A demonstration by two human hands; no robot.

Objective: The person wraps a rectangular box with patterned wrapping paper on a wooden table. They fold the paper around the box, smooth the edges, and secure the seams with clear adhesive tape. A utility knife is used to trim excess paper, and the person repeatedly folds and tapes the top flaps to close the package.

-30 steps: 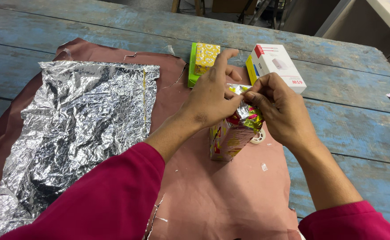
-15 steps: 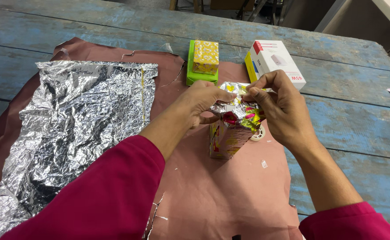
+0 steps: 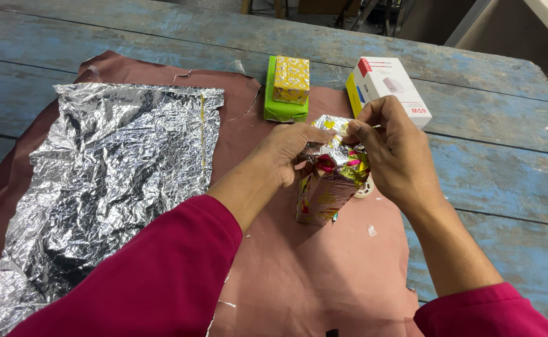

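Both hands pinch the top of one foil-wrapped box: the left hand grips its near-left flap, the right hand folds the crinkled top edge. The wrap is shiny silver with yellow, pink and green print, standing upright on the brown sheet. At 12 o'clock sit one green-and-yellow box and one white carton; at 9 o'clock, one silver foil sheet.

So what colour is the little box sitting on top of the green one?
The little box is shiny yellow-gold with a speckled pattern, resting on the green box. The head view shows it best.
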